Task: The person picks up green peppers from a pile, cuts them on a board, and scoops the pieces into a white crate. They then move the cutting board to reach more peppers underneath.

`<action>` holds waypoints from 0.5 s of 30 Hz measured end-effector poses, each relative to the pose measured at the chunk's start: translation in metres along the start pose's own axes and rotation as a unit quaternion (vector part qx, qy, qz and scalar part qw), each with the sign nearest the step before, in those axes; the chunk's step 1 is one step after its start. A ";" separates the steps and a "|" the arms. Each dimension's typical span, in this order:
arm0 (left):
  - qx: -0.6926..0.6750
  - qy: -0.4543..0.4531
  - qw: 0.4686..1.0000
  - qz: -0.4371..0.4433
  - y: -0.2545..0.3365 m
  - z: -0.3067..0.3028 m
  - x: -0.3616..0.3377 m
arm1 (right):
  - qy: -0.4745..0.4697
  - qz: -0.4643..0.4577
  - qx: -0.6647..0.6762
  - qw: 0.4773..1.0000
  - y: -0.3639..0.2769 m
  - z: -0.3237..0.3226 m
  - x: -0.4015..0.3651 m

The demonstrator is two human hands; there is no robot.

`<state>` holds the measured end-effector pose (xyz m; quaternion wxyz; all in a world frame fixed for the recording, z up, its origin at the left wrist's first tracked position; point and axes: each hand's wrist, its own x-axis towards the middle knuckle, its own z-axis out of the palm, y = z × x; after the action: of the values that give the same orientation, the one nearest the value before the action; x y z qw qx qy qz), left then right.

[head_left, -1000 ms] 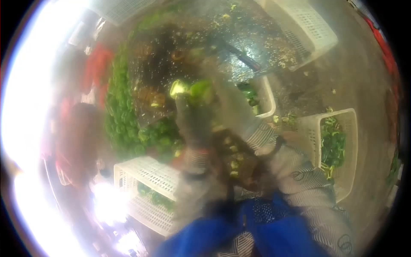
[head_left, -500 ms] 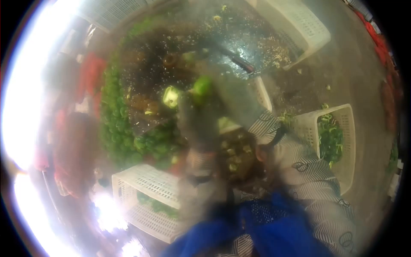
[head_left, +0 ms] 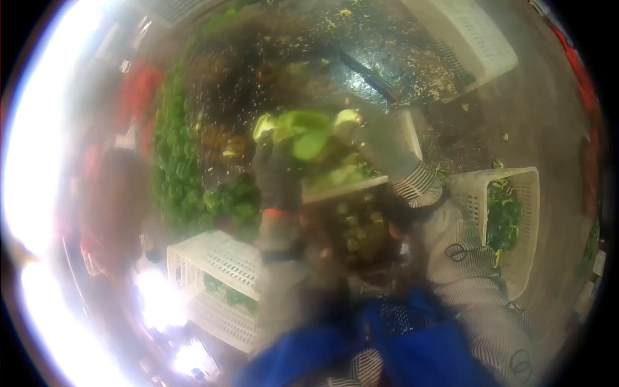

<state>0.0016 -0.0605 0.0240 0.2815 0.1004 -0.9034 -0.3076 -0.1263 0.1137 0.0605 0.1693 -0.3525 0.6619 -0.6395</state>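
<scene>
My left hand [head_left: 277,171], in a dark glove, is closed around a cut green bell pepper [head_left: 303,129] over the work surface. At its fingertips shows a pale cut piece [head_left: 264,127]. Opposite it, my gloved right hand [head_left: 380,143] is closed on a pale yellow-green pepper core [head_left: 347,117], apart from the pepper. Both hands are blurred, so single fingers are hard to tell. Under them stands a light-edged container [head_left: 345,189] with pale green pieces in it. A knife [head_left: 371,76] with a dark handle lies beyond my right hand.
Whole green peppers [head_left: 173,155] are heaped on the left. White plastic crates stand at the lower left [head_left: 216,248], right [head_left: 530,238] and upper right [head_left: 480,32]; the first two hold green peppers. Seeds [head_left: 432,74] litter the surface. A blurred person [head_left: 109,213] is at the left.
My hands have moved apart, my right hand outward with the pepper core. The green pepper by my left hand now shows as opened. The view has shifted slightly.
</scene>
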 end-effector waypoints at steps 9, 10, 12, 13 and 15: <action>-0.217 -0.014 0.952 -0.213 0.005 0.015 -0.007 | -0.084 0.067 -0.115 0.988 0.005 -0.022 -0.006; -0.371 0.004 0.881 -0.295 0.002 0.020 -0.008 | -0.086 0.102 -0.095 0.987 -0.005 -0.022 -0.004; -0.511 0.017 0.776 -0.369 -0.006 0.025 -0.012 | -0.073 0.155 -0.034 0.985 -0.006 -0.015 -0.006; -0.362 -0.055 0.901 -0.231 -0.013 0.023 -0.014 | -0.070 0.158 -0.034 0.984 0.004 -0.016 -0.008; -0.192 -0.123 0.971 -0.075 -0.010 0.020 -0.010 | -0.106 0.116 -0.138 0.978 0.020 -0.022 -0.004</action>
<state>-0.0013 -0.0554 0.0004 0.1584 0.0738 -0.8449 -0.5055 -0.1433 0.1306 0.0435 0.2612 -0.3588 0.7584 -0.4773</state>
